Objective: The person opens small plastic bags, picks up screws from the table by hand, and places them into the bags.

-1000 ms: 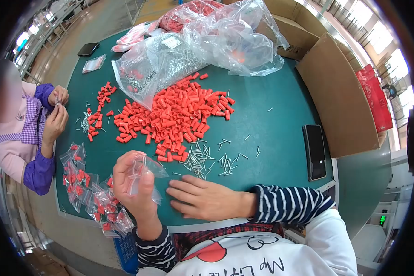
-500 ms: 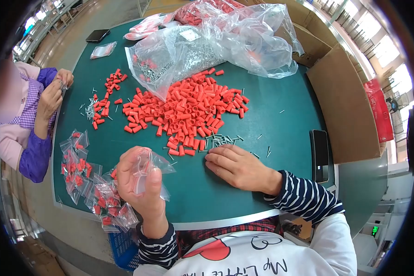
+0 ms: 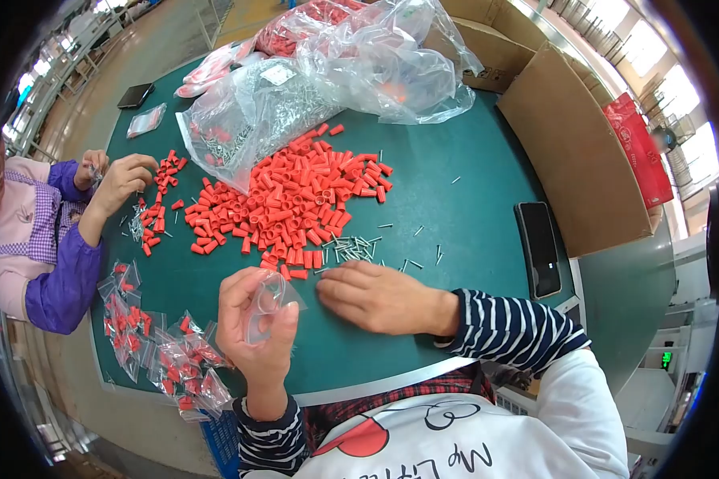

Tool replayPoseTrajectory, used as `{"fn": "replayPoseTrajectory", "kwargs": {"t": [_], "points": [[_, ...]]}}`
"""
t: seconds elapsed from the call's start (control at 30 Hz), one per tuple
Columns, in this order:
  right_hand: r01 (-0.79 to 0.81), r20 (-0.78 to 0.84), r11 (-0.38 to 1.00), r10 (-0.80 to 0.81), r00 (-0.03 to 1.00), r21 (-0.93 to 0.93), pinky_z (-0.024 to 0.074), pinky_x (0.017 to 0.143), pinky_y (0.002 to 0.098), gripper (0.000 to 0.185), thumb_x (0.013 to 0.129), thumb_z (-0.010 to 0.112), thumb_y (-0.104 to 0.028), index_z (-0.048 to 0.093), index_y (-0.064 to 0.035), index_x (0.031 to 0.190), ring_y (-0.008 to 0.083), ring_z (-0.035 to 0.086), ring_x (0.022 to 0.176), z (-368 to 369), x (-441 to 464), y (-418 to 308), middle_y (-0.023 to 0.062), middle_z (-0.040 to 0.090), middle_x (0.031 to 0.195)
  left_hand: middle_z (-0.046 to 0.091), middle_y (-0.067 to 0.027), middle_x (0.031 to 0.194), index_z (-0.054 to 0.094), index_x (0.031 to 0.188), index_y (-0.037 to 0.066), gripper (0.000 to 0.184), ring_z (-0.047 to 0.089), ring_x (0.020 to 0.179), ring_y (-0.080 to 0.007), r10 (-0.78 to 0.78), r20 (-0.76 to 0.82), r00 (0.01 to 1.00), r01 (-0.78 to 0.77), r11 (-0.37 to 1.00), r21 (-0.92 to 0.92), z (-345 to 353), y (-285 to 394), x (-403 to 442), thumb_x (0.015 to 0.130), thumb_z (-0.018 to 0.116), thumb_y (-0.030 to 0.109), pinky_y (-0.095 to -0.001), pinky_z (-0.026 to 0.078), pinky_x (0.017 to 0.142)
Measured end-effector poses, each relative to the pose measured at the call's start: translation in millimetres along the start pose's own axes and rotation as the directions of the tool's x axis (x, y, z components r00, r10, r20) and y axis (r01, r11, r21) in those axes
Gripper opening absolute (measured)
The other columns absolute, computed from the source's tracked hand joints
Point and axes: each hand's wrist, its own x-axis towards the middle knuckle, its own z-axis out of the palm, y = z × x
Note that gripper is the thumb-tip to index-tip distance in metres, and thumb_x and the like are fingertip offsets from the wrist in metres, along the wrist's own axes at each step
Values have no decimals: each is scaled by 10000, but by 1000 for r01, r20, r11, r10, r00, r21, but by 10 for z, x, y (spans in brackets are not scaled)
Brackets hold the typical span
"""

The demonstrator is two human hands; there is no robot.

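My left hand is raised over the near edge of the green table, its fingers curled round a small clear plastic bag. Palm down, my right hand rests just below the loose screws, fingers close together; what lies beneath its fingertips is hidden. A large heap of red plugs lies beyond both hands. Filled small bags with red plugs are piled left of my left hand.
A co-worker's hand is over a small group of plugs and screws at the left. Large clear bags lie at the back. A black phone and a cardboard box are at the right.
My right hand has drawn back from over the screws, leaving more of them visible. The co-worker's hand has moved to the small plug group. The whole view has shifted slightly.
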Motion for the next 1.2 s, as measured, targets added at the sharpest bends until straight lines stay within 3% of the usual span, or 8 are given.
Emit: {"fn": "replayPoseTrajectory", "kwargs": {"t": [0.1,0.27,0.37,0.47,0.6,0.83,1.03,1.2], "points": [[-40,31,999,40,999,-15,466,954,373,310,778,599,-131,655,40,1030,281,582,1094,-85,-161,124,157,605,1156,563,-91,1163,597,1167,9,437,593,875,-119,66,76,995,-70,995,63,13,-72,24,765,763,51,-191,478,623],[-237,-9,971,237,971,-40,492,894,406,481,798,723,-289,589,-12,1168,324,598,1047,-503,-388,-24,181,573,1193,570,-91,1141,602,1147,4,399,566,895,-118,47,111,993,-60,991,120,51,-80,4,780,742,73,-219,467,718],[-642,5,763,644,765,-75,522,833,414,654,780,774,-397,540,1,1243,352,607,1005,-759,-564,-128,195,528,1241,572,-87,1137,601,1143,-1,383,544,884,-102,14,103,995,-25,994,103,89,-72,11,794,734,86,-213,446,732],[-796,51,603,798,601,-55,547,766,424,720,782,784,-384,486,15,1302,379,619,969,-727,-741,-195,215,488,1268,570,-83,1140,603,1147,-1,388,534,864,-92,-5,131,991,-9,995,104,112,-71,3,791,736,76,-199,433,704],[-821,174,564,803,570,86,549,751,435,621,804,778,-262,492,30,1272,391,621,977,-570,-575,-203,223,491,1241,566,-79,1139,600,1158,-1,403,525,830,-81,-13,188,982,-11,992,128,129,-127,-5,787,741,74,-195,424,680],[-619,-7,612,714,700,493,530,740,412,279,840,702,-78,611,5,1090,349,637,850,-237,-347,184,168,588,1083,572,-87,1127,596,1160,-4,421,546,848,-103,-18,223,975,-5,995,102,140,-176,-11,775,747,72,-217,449,689],[-715,46,647,732,680,263,516,678,394,153,829,691,-36,673,-38,981,305,632,799,-636,-525,347,130,623,965,580,-96,1130,609,1140,-4,420,561,859,-104,1,283,959,-27,996,87,158,-137,-20,759,765,78,-217,462,703],[-503,104,862,495,863,64,501,720,383,193,775,676,-45,703,-79,964,269,610,840,-605,-409,370,84,604,901,582,-97,1139,629,1128,11,439,554,791,-77,-2,390,921,-34,996,85,221,-85,-25,730,800,84,-186,442,634]]}}
